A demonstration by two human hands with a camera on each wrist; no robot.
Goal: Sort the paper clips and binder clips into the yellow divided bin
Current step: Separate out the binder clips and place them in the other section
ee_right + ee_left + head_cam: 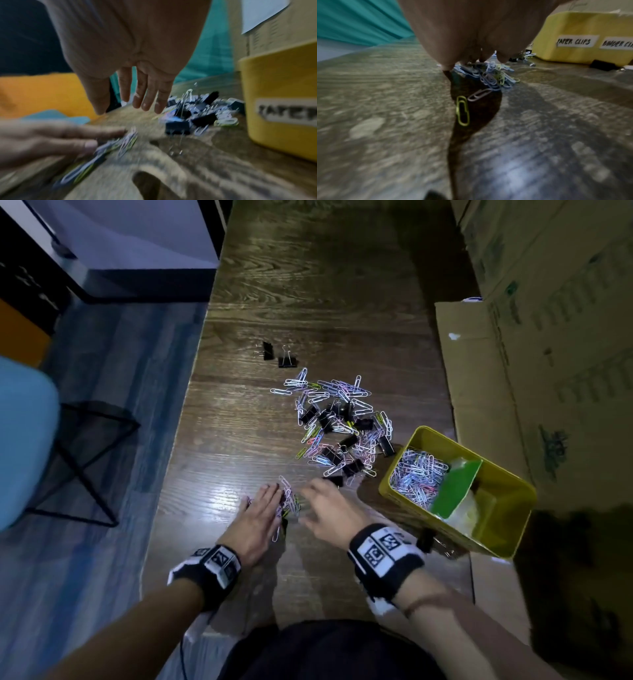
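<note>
Paper clips [287,501], flat hands [291,515] flanking

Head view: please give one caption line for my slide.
Two open hands gather paper clips beside yellow bin.

The mixed clip pile [337,426] lies on the table [308,285], left of the divided bin [510,498]. Two binder clips [277,355] lie behind the pile; cardboard boxes [555,337] stand right.

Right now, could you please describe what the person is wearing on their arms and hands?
Both hands are bare, the left hand and the right hand. Each wrist carries a black band with white square coded markings. A thin brown cord circles the right forearm. No sleeves show.
</note>
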